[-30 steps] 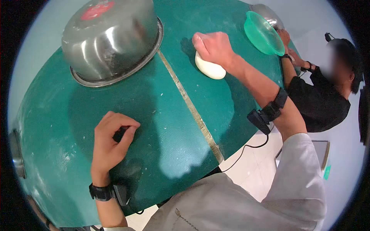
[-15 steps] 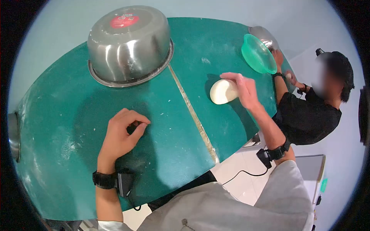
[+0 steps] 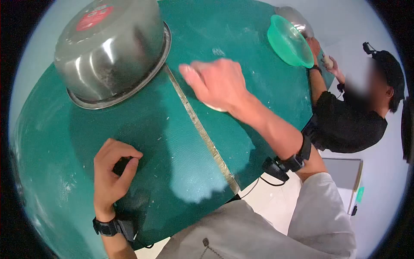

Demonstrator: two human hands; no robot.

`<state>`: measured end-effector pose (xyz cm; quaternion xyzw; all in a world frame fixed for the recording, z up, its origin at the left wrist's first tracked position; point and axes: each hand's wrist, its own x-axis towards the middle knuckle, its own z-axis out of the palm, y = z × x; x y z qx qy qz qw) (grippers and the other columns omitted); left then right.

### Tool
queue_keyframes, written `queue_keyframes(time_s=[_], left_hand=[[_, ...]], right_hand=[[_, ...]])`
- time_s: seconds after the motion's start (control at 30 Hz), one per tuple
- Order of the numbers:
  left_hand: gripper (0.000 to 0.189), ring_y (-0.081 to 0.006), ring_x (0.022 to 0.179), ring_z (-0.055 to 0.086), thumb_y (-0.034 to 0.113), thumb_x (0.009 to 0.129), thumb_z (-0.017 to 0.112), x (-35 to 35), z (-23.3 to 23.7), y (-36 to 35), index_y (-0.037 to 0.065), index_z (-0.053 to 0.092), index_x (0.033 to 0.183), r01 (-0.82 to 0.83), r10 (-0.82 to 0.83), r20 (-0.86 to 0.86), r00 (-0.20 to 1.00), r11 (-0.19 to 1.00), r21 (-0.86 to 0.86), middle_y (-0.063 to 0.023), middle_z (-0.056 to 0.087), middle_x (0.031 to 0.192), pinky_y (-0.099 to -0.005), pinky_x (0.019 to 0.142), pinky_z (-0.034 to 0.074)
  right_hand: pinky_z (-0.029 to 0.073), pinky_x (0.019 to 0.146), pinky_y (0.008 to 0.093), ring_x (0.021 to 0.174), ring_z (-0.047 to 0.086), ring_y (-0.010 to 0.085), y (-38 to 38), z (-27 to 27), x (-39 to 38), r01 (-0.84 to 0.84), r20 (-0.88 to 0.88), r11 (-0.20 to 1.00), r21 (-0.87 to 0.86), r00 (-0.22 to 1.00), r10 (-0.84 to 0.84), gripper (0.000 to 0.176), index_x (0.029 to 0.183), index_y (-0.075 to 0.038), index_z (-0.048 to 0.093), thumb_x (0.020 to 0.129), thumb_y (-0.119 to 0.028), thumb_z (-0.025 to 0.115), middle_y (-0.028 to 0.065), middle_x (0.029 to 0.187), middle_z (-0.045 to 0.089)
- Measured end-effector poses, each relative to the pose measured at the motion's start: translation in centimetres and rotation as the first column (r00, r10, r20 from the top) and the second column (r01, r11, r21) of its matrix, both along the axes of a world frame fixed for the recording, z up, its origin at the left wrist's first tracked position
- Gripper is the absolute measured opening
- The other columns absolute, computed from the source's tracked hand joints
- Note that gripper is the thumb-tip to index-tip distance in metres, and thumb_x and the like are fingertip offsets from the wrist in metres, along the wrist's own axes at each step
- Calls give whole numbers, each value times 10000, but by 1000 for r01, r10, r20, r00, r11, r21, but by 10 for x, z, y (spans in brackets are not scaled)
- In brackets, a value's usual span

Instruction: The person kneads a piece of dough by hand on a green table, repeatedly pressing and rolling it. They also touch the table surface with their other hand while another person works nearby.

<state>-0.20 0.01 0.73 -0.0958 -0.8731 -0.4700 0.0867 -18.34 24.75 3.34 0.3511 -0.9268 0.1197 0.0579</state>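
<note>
Head camera, and most of it is a green, smooth-topped table [image 3: 185, 159] with pale smudges. Beyond its right edge is a person in black [image 3: 351, 123], apart from these two hands. Then comes a big silvery metal basin [image 3: 110, 56], upside down, and a translucent green plastic bowl [image 3: 286, 45] at the far right. The right hand [image 3: 220, 84] lies over a cream-white, dough-like lump [image 3: 217, 109], just right of the table's narrow seam. Only a thin rim peeps out under the palm — whether the fingers close on it, I can't tell. Nearer the body, the left hand [image 3: 108, 175] is curled, thumb and forefinger tips together, nothing visible between them. I'd reckon the lump is light, soft and a touch tacky, hardly fragile but easily dented — best cupped from above with a broad palm, or scooped from beneath its edge, not pinched.
</note>
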Motion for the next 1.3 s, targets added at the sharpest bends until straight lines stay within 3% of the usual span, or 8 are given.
queue_keyframes(time_s=[0.37,0.57,0.7,0.77,0.87,1.0,1.1,1.3], left_hand=[[118,-209,797,592,-19,829,681,7,3,0,42,709,926,-17,11,68,998,997,80,-70,679,864,-316,721,470],[103,-178,779,583,11,838,708,8,-3,-2,62,722,927,-17,17,0,1000,998,56,-38,677,854,-302,692,467],[98,-173,769,576,25,839,714,7,-6,-4,75,726,922,-8,8,-6,1000,1000,30,-31,678,853,-302,683,465],[98,-177,763,573,25,838,712,7,-7,-3,75,727,921,-11,11,-7,1000,999,35,-31,677,853,-301,681,463],[97,-191,762,577,19,833,705,7,-4,-2,70,724,913,-20,20,3,1000,999,38,-37,676,847,-307,686,462],[86,-224,784,601,9,811,695,2,-3,-1,54,712,883,-4,4,-47,999,1000,13,-55,686,842,-331,715,467],[92,-245,801,612,-4,786,683,3,2,4,43,701,863,-49,48,28,998,998,41,-68,695,848,-349,741,469],[126,-275,802,606,-24,744,662,1,1,1,29,696,853,-8,8,4,1000,1000,-1,-82,694,855,-365,760,468]], right_hand=[[557,753,498,786,691,429,16,-27,-48,76,-110,927,-367,986,-125,498,848,-107,758,1015,-423,412,198,853,726],[483,931,355,1042,668,216,53,-17,-29,361,654,785,-504,753,74,621,1115,-54,763,1077,-506,338,115,1075,751],[542,844,357,873,708,172,78,5,-9,282,533,892,-352,844,-56,591,1141,-45,754,1083,-495,375,63,953,761],[555,804,432,815,727,304,84,15,-4,219,423,934,-284,903,-83,529,1142,-122,757,1055,-502,400,164,866,736],[555,853,464,911,710,370,77,33,7,26,-3,980,196,1000,-25,438,1283,-137,669,1033,-418,444,141,974,743],[559,813,464,936,701,344,54,2,10,-344,-325,919,-192,906,272,344,1138,-130,711,991,-379,524,98,999,732],[566,739,440,887,703,328,29,5,13,-171,-68,984,53,982,174,297,1018,-111,741,985,-347,564,89,984,732],[549,643,402,711,692,349,23,-23,-48,-131,-144,985,-109,983,115,369,942,-48,735,1038,-342,534,120,774,719]])
